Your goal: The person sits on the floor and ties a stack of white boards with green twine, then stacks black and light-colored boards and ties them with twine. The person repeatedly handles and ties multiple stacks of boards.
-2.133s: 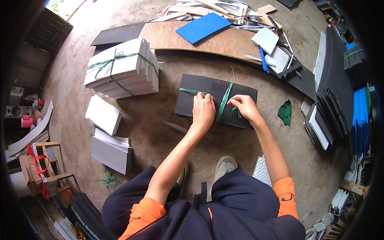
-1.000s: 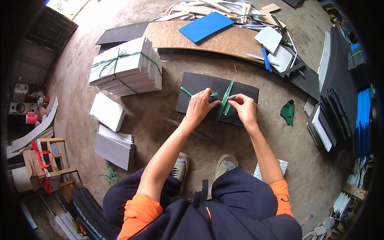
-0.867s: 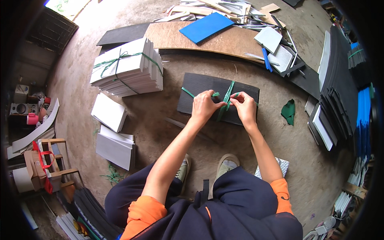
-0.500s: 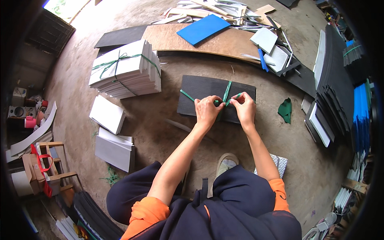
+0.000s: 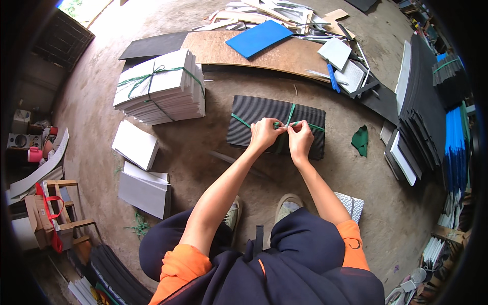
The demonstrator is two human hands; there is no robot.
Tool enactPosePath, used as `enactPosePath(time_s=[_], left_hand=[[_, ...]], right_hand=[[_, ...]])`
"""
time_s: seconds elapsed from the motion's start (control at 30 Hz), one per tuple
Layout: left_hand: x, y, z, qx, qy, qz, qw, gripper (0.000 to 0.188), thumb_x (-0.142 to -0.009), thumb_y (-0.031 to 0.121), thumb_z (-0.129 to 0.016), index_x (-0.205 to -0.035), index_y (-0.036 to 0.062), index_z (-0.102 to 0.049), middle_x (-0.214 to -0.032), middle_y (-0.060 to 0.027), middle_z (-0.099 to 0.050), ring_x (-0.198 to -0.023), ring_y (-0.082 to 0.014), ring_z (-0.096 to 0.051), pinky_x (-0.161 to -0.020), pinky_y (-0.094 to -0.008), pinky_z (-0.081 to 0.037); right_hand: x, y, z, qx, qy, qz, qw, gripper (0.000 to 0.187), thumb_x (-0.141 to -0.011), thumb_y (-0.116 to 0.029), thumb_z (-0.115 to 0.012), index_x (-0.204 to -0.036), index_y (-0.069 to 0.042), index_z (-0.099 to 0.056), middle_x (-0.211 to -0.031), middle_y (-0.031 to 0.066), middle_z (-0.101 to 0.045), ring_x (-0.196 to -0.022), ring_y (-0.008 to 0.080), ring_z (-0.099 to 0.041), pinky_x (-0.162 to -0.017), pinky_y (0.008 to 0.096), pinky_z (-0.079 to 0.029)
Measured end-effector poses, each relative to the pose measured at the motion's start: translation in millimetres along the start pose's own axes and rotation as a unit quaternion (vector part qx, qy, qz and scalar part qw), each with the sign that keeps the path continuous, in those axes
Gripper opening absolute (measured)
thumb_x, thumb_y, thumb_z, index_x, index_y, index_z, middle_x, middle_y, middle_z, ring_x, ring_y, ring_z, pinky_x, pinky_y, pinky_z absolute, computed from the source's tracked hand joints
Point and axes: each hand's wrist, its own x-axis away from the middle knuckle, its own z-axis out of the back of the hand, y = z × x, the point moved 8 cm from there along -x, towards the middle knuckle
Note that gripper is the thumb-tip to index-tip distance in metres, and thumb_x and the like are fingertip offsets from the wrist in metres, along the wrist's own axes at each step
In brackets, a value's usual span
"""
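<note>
Leftward on the floor (image 5: 378, 218), a small white stack (image 5: 135, 145) lies just beyond a grey stack (image 5: 145, 193); a taller white stack (image 5: 175, 99), bound with green cord, stands on the far side of both. Right of these, directly ahead of the person, is the ribbed black bundle (image 5: 272, 108), resting flat on the floor. Its long axis runs left to right, the right end turned slightly nearer the person. A green ribbon (image 5: 291, 115) lies over it both ways: one length goes from the left end to the right, the other from the far edge toward the near one, and the two lengths meet close to the middle. The left hand (image 5: 264, 134) reaches in from the near side, thumb and fingers pinching ribbon immediately left of this crossing. The right hand (image 5: 301, 139) also comes from the near side, thumb and fingertips pressed together, apparently on ribbon; the exact grip is hidden. Both sets of fingertips meet at the crossing, so neither hand is clearly nearer to it. The bundle's far half extends beyond the hands, with one ribbon length leading away between them. Farther right, apart from the bundle, lies a green scrap (image 5: 360, 141); black sheets (image 5: 424, 112) lean beyond it.
</note>
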Motion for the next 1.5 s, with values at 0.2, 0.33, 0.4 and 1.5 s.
enactPosePath(time_s=[0.2,0.33,0.4,1.5], left_hand=[[3,2,2,0.026,0.021,0.002,0.999,0.027,-0.071,0.034,-0.069,-0.08,0.0085,-0.068,-0.06,-0.0103,-0.059,-0.06,-0.026,-0.059,-0.06,-0.0369,-0.04],[10,-1,11,0.053,0.04,-0.001,0.998,0.029,-0.072,0.033,-0.071,-0.082,0.0071,-0.066,-0.052,-0.0044,-0.051,-0.049,-0.0164,-0.051,-0.05,-0.0325,-0.04],[11,4,12,0.063,0.043,-0.016,0.997,0.029,-0.073,0.032,-0.07,-0.082,0.0057,-0.064,-0.051,-0.0048,-0.05,-0.047,-0.0165,-0.05,-0.048,-0.0332,-0.038],[-10,-11,-15,0.324,0.019,0.023,0.946,0.035,-0.091,0.031,-0.049,-0.071,0.002,-0.053,-0.057,0.0013,-0.036,-0.059,-0.0074,-0.031,-0.054,-0.0249,-0.03]], right_hand=[[-8,24,-20,-0.097,-0.074,-0.137,0.983,0.008,-0.08,0.002,-0.058,-0.084,-0.001,-0.052,-0.081,0.0067,-0.061,-0.076,0.0136,-0.059,-0.072,0.0268,-0.045],[-4,8,-19,-0.178,-0.085,-0.213,0.957,0.019,-0.082,0.005,-0.051,-0.097,0.001,-0.04,-0.084,0.0113,-0.061,-0.083,0.0159,-0.058,-0.079,0.0263,-0.043],[-5,17,-20,-0.23,-0.091,-0.224,0.943,0.026,-0.081,0.008,-0.051,-0.102,0.003,-0.037,-0.089,0.0165,-0.062,-0.083,0.0191,-0.062,-0.075,0.0274,-0.046],[-18,84,36,-0.143,-0.24,-0.114,0.953,0.079,-0.087,-0.04,-0.053,-0.139,0.001,-0.01,-0.143,0.0211,-0.021,-0.133,0.0288,-0.02,-0.107,0.0348,-0.019]])
